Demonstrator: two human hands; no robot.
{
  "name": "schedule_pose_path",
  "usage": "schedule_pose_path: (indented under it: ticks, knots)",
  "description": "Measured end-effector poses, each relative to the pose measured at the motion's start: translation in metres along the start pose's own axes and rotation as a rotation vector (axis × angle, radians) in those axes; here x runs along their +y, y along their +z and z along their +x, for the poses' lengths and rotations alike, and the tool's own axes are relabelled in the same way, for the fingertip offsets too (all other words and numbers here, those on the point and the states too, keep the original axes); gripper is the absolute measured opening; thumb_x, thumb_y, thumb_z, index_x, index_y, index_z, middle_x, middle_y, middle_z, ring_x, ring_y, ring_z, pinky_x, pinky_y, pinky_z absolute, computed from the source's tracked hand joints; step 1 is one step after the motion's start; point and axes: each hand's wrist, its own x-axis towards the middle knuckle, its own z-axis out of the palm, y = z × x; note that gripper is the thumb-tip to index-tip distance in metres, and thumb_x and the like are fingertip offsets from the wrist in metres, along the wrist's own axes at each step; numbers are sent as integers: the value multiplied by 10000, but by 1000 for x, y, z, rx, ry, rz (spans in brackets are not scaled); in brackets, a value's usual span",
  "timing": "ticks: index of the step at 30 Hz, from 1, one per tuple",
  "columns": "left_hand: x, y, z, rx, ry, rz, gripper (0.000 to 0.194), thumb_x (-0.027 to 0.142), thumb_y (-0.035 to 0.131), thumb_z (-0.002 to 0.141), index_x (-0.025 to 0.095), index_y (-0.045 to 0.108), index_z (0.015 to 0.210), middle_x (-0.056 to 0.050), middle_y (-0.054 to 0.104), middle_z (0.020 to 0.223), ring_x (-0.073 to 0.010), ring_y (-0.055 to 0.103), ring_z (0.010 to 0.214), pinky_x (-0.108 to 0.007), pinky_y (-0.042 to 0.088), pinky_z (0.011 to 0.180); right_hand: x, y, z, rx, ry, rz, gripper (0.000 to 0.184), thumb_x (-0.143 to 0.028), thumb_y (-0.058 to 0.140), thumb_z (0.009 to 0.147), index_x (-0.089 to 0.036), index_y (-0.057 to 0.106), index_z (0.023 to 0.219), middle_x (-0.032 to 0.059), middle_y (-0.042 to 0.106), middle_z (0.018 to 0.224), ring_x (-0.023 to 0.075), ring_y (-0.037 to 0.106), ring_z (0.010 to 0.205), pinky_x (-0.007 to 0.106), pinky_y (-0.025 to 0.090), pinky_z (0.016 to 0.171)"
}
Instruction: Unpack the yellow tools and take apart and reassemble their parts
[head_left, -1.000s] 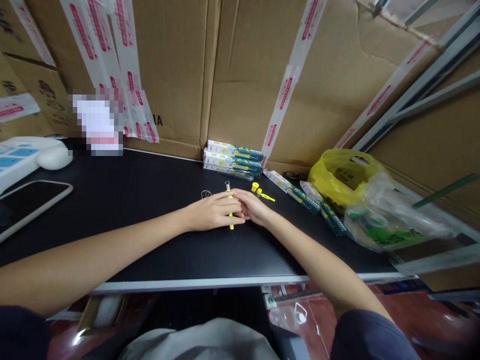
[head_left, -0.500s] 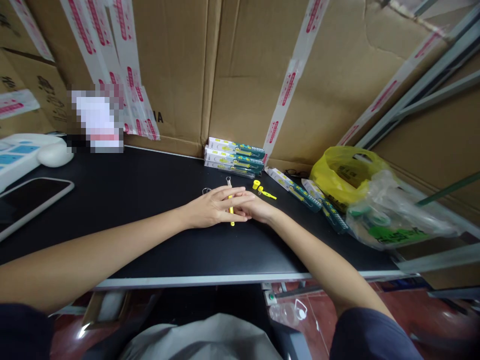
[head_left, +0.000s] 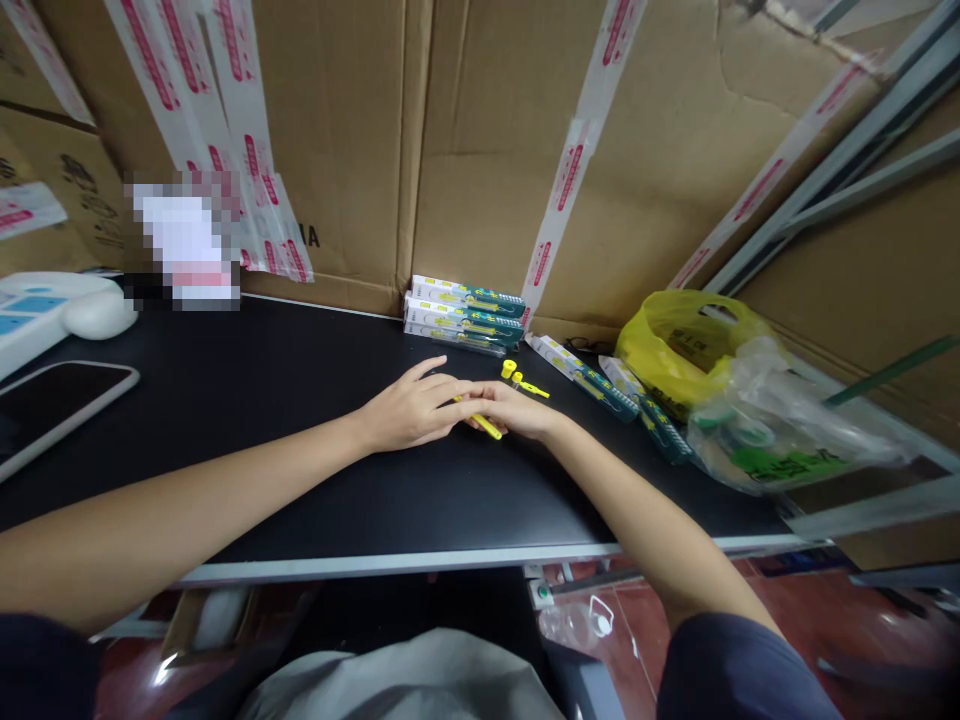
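Taped cardboard (head_left: 337, 150) walls the far side of a black table (head_left: 300, 505) in the head view; broad tabletop stretches from the hands to its pale near edge, and leftward to a phone (head_left: 64, 405). Stacked boxes (head_left: 461, 318) bound the far side. At the middle, the right hand (head_left: 517, 408) grips a slim yellow tool (head_left: 489, 426), its long axis slanting far-left to near-right, visible end pointing near-right. The left hand (head_left: 409, 410) meets it, fingers half bent; whether it grips, I cannot tell.

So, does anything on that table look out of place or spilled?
No spill shows. It's just a bit untidy: two printed cartons lie askew to the right of the carton stack, and small yellow parts sit loose in front of its right end.
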Motion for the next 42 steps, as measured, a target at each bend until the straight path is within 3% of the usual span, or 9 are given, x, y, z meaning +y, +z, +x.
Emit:
schedule_pose_path:
  ticks: [12, 20, 28, 34, 37, 42]
  knots:
    - [-5, 1, 1, -5, -61, 22, 276, 173, 442, 947, 213, 537, 1203, -24, 654, 942, -147, 577, 903, -408, 355, 1048, -6, 0, -2, -26, 13, -52, 253, -423, 555, 860, -192, 455, 876, -85, 517, 541, 26, 299, 357, 128, 186, 327]
    - [-6, 3, 0, -21, -133, 15, 285, 162, 414, 951, 209, 568, 1187, -32, 645, 931, -150, 563, 891, -392, 366, 1029, -13, -8, -8, -38, 9, -105, 292, -432, 588, 851, -197, 444, 946, -90, 541, 552, 24, 321, 358, 128, 210, 331]
    - [-8, 4, -2, 10, -245, 10, 319, 180, 406, 961, 200, 548, 1246, -45, 616, 925, -169, 553, 857, -357, 445, 879, -27, -35, -20, 278, -78, -233, 359, -485, 631, 804, -205, 408, 824, -78, 544, 515, 30, 329, 335, 137, 198, 316]
    - [-5, 3, -1, -22, -305, -5, 349, 196, 378, 973, 175, 493, 1302, -55, 593, 951, -166, 567, 834, -290, 469, 748, -19, -43, -13, 546, -179, -148, 471, -569, 655, 740, -210, 357, 670, -119, 339, 429, 25, 230, 344, 160, 184, 344]
    - [-1, 2, -1, -57, -349, -34, 357, 193, 358, 971, 166, 481, 1304, -52, 577, 964, -140, 584, 777, -242, 470, 649, -12, -44, -8, 593, -166, -277, 443, -557, 631, 758, -200, 394, 642, -102, 338, 455, 41, 263, 380, 183, 216, 381]
    - [1, 3, -2, -148, -324, -96, 355, 196, 374, 953, 177, 486, 1289, -44, 569, 1009, -115, 600, 713, -216, 463, 579, -5, -38, -5, 664, -159, -687, 312, -431, 491, 880, -179, 486, 696, -43, 456, 571, 93, 407, 529, 220, 301, 522]
